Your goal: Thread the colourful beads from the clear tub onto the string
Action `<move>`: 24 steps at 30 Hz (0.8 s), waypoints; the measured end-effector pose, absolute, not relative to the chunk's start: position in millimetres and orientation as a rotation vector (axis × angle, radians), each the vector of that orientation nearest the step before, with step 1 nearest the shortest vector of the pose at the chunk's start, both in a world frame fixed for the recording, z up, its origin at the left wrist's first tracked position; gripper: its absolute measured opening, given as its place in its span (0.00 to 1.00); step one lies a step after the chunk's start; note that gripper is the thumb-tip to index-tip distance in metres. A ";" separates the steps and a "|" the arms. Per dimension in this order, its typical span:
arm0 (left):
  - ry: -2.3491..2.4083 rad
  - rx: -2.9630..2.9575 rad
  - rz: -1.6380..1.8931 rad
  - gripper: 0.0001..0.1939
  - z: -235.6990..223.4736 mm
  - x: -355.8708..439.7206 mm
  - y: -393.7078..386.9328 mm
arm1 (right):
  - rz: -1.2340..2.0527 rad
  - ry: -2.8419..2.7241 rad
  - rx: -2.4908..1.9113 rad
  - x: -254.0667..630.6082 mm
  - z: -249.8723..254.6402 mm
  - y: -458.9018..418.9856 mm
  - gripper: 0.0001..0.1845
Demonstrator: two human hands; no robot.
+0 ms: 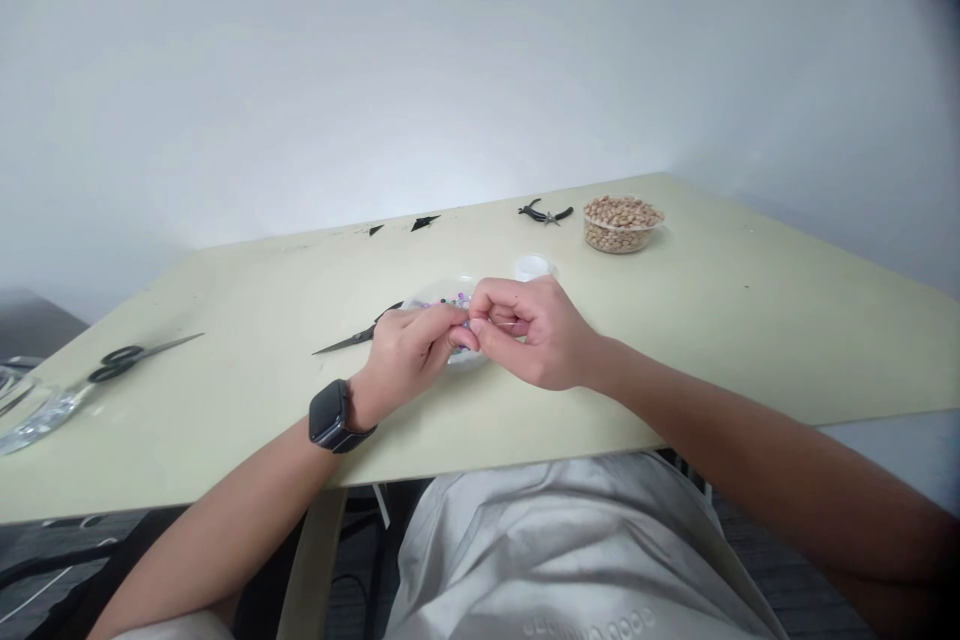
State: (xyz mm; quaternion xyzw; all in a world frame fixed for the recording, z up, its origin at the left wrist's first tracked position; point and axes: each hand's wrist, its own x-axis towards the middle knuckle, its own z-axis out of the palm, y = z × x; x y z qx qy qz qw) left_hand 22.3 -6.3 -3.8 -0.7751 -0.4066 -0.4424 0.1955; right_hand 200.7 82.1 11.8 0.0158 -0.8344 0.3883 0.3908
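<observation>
My left hand (412, 345) and my right hand (536, 332) meet fingertip to fingertip above a clear bowl (457, 360) of small colourful beads (459, 300). Thumb and forefinger are pinched together on each hand. A thin pale string (514, 324) shows under the curled fingers of my right hand. What my left fingertips pinch is too small and covered to make out. Partly behind my left hand lies a pair of dark scissors (349, 340). Just beyond my right hand stands a small white cup (534, 267).
A clear tub of beige nuts or beans (621, 226) stands at the back right, beside black-handled pliers (545, 213). Black scraps (424, 222) lie near the wall. At the left are more scissors (135, 357) and a shiny plastic packet (41, 420).
</observation>
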 end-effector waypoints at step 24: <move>-1.089 -2.212 -0.894 0.12 25.6 22.1 0.7 | 1.236 -2.221 -0.100 202.2 21.1 101.7 0.20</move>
